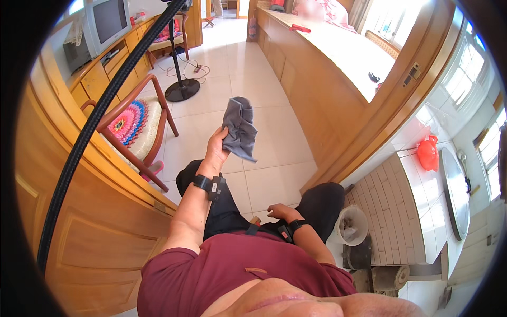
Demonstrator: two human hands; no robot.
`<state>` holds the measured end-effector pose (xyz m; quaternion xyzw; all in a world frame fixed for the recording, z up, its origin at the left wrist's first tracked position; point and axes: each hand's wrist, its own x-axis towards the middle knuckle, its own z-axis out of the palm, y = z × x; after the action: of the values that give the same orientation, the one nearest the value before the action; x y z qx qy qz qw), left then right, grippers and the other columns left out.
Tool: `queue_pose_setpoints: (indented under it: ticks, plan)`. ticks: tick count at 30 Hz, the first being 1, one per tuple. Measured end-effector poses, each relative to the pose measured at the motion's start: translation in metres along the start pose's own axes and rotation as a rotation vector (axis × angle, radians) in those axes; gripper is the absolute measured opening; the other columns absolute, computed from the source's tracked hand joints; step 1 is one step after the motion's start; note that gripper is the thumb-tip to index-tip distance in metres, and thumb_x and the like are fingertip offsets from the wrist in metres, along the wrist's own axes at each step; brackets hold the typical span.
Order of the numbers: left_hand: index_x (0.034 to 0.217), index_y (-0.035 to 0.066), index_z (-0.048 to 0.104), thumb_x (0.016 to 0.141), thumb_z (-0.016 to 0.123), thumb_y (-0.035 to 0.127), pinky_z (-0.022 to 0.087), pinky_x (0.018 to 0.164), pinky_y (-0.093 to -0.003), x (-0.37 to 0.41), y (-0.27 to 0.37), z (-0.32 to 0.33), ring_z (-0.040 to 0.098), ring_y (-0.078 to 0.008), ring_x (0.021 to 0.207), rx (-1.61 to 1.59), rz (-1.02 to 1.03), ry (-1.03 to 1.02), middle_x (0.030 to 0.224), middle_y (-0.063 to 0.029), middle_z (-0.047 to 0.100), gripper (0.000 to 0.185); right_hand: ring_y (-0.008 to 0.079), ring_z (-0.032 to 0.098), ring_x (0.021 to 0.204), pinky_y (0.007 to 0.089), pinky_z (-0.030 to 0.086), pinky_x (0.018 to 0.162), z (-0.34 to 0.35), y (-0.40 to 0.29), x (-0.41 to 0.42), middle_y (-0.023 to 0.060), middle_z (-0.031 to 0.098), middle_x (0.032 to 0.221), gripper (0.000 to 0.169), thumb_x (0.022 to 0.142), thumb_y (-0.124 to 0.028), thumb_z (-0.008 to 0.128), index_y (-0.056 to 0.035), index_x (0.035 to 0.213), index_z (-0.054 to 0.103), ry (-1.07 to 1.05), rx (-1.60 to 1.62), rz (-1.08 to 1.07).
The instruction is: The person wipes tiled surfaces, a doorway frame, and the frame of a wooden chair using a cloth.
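Observation:
My left hand (218, 146) is stretched out in front of me, its fingers gripping one side of a folded grey cloth (239, 128). The cloth hangs over the tiled floor and touches nothing but the hand. Close to my lap, beside my right knee, my right hand (281, 211) is bent inward with nothing seen in it; its fingers are partly apart. Each wrist wears a black strap with a small device. A small wooden piece (256, 220) shows between my legs, mostly hidden, so I cannot tell what it is.
A wooden door frame (396, 93) and open door (107, 237) flank me. Ahead left stand an armchair (134, 119) and a black stand base (182, 90), with a cable (204, 75) on the floor. At right are a white bucket (351, 225) and a tiled stove ledge (420, 190) bearing a red bag (427, 153).

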<state>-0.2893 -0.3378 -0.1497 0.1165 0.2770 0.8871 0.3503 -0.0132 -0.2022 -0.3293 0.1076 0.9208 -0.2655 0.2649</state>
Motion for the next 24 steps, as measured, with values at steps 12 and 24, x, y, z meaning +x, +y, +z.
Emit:
queue_pose_setpoints:
  ticks: [12, 24]
  plan:
    - [0.103, 0.000, 0.047, 0.091, 0.043, 0.007, 0.048, 0.081, -0.0484, 0.044, 0.006, -0.150, 0.059, -0.0326, 0.091, -0.219, 0.056, 0.405, 0.098, -0.0171, 0.057, 0.015, 0.0322, 0.056, 0.105, 0.0379, 0.044, 0.089, 0.012, -0.025, 0.008, 0.0164, 0.060, 0.112, 0.044, 0.081, -0.031, 0.060, -0.0085, 0.118, 0.056, -0.154, -0.042, 0.026]
    - [0.115, -0.004, 0.047, 0.076, 0.040, -0.002, 0.048, 0.085, -0.0503, 0.012, -0.016, -0.078, 0.057, -0.0341, 0.099, -0.016, -0.020, 0.121, 0.104, -0.0166, 0.056, 0.040, 0.0341, 0.061, 0.093, 0.0403, 0.047, 0.081, 0.054, -0.023, 0.054, 0.0178, 0.066, 0.091, 0.043, 0.079, -0.034, 0.057, -0.0048, 0.111, 0.059, -0.051, 0.104, -0.008]
